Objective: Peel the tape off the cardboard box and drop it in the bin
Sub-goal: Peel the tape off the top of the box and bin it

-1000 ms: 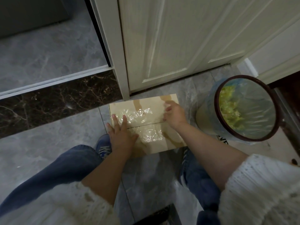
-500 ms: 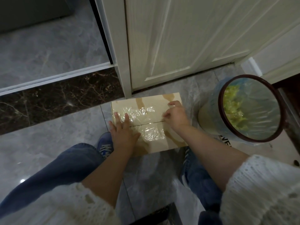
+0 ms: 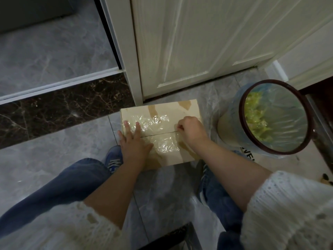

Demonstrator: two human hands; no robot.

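A flat cardboard box lies on the grey floor in front of a white door. Wrinkled clear tape runs across its top and over the centre seam. My left hand presses flat on the box's left part, fingers spread over the tape. At the right end of the tape my right hand has its fingers curled and pinched on the tape's edge by the seam. The bin, lined with a blue bag and holding green scraps, stands just right of the box.
A white door and its frame stand right behind the box. A dark marble strip crosses the floor at left. My knees in jeans and blue shoes flank the box's near side. A dark object sits at the bottom edge.
My right hand has drawn back from the box's right edge toward the seam, its fingers closing into a pinch at the tape's end. My left hand stays pressed on the box.
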